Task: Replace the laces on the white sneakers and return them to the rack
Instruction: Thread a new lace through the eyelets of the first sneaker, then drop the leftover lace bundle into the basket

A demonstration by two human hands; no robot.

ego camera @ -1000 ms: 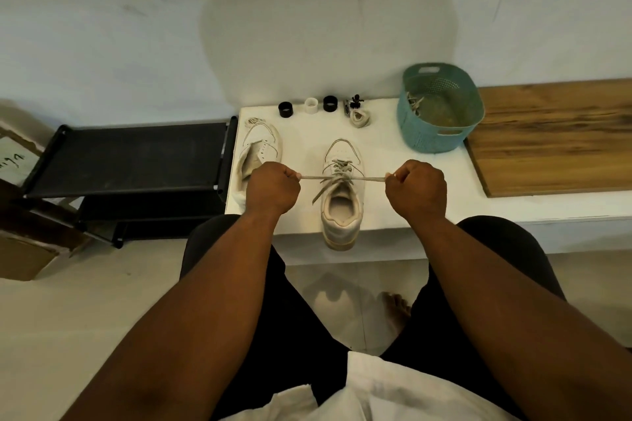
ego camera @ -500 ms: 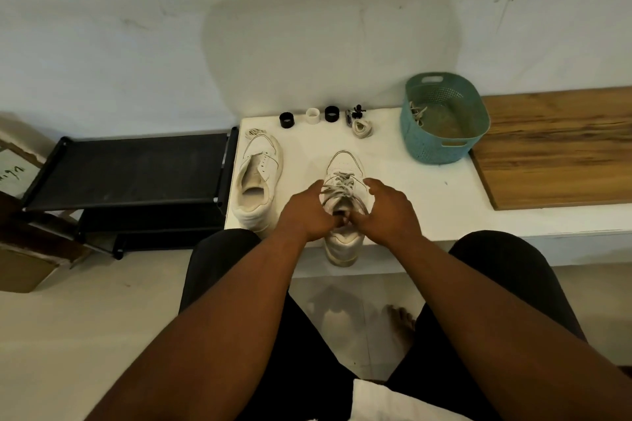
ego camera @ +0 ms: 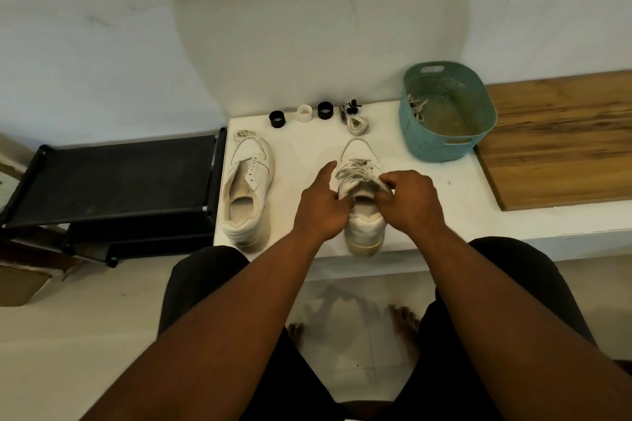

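A black rack (ego camera: 113, 178) stands at the far left, beside a white table (ego camera: 307, 154). On the table's left edge lies a sneaker (ego camera: 248, 191) with bare eyelets, a coiled lace (ego camera: 242, 135) at its toe. Behind sit three small rings (ego camera: 304, 113) and a rolled lace (ego camera: 357, 123). The left hand (ego camera: 321, 205) and right hand (ego camera: 410, 202) meet over the laced sneaker (ego camera: 362, 202), each with fingers curled, pinching the lace ends (ego camera: 359, 171) at its tongue. Further right, a teal basket (ego camera: 444, 143) holds another lace (ego camera: 415, 106), touching a wooden board (ego camera: 561, 140).
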